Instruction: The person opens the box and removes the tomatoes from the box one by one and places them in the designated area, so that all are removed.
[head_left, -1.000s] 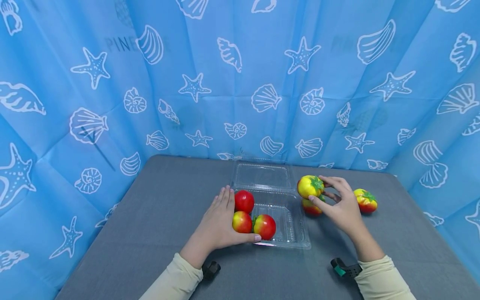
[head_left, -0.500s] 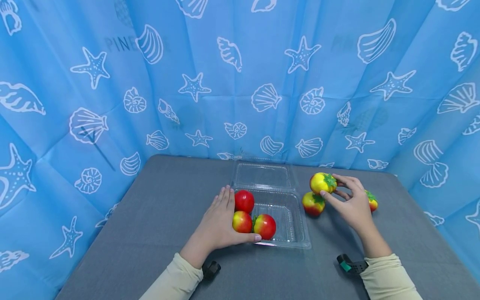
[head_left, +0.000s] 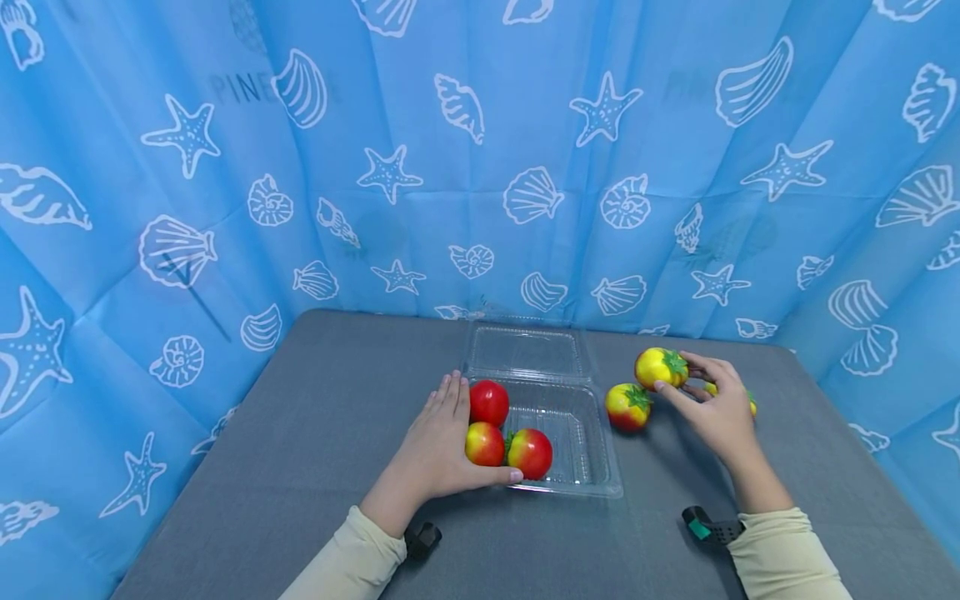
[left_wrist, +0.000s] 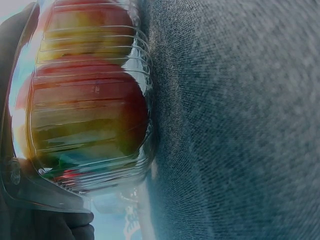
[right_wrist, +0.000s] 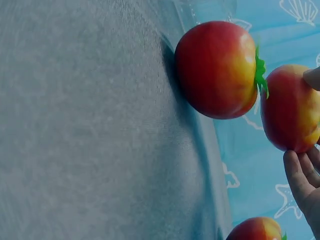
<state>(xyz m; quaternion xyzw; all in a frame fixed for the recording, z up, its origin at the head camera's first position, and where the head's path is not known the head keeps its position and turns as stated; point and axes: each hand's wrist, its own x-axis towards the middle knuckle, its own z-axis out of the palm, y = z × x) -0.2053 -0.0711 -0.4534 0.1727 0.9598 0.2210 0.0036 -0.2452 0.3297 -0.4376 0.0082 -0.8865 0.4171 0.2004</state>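
A yellow-and-red tomato (head_left: 661, 368) with a green leafy top is held off the table by my right hand (head_left: 722, 408), thumb on one side and fingers on the other. Just left of it, another tomato (head_left: 628, 407) sits on the cloth. A third tomato (right_wrist: 257, 229) lies partly behind the right hand. My left hand (head_left: 442, 442) rests along the left side of a clear plastic container (head_left: 581, 433), fingers straight and thumb along the front rim. Inside are a red tomato (head_left: 489, 403) and two red-yellow tomatoes (head_left: 530, 454), grouped at the left; the container's right part shows bare ribbed plastic.
The container's clear lid (head_left: 527, 352) lies folded back behind it. A grey cloth (head_left: 315, 467) covers the table. A blue curtain (head_left: 465, 167) printed with shells and starfish hangs at the back and both sides.
My right hand has moved to the right with its tomato, away from the container, uncovering the tomato below and covering more of the far-right one. The left hand has stayed put.
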